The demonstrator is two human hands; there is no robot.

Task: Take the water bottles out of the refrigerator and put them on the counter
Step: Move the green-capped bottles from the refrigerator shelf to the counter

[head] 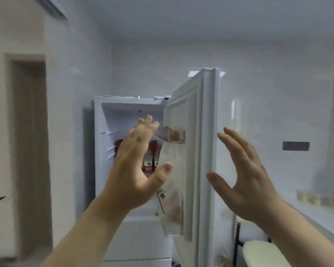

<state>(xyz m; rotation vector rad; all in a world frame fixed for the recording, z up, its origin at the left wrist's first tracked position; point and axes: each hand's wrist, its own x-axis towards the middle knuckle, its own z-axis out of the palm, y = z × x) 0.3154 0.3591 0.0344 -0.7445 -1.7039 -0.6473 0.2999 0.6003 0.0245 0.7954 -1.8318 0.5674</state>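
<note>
Nearest the camera, both hands were held up in front of the fridge, and nothing was gripped by either. The left hand was seen from the back, its fingers straight and close together, its thumb spread out to the right. It was placed before the open compartment, and part of the contents was hidden by it. The right hand was spread, its fingers straight and slightly apart, its thumb pointed toward the edge of the door. Whether that edge was touched could not be told.

The door was stood open to the right. On its inner side a clear bag was seen below a small clear bin. A label with dark marks was carried on the bag, but its writing was too blurred to be read.

Further in, the bottles were stood upright side by side on a shelf inside the fridge, partly hidden behind the left hand. Red labels with white patches were borne on them. No brand or word could be made out.

The counter was seen along the right wall, well apart from the bottles, with blurred pale items at its far end. A dark plate was fixed on the wall above it. A doorway was seen at the far left.
</note>
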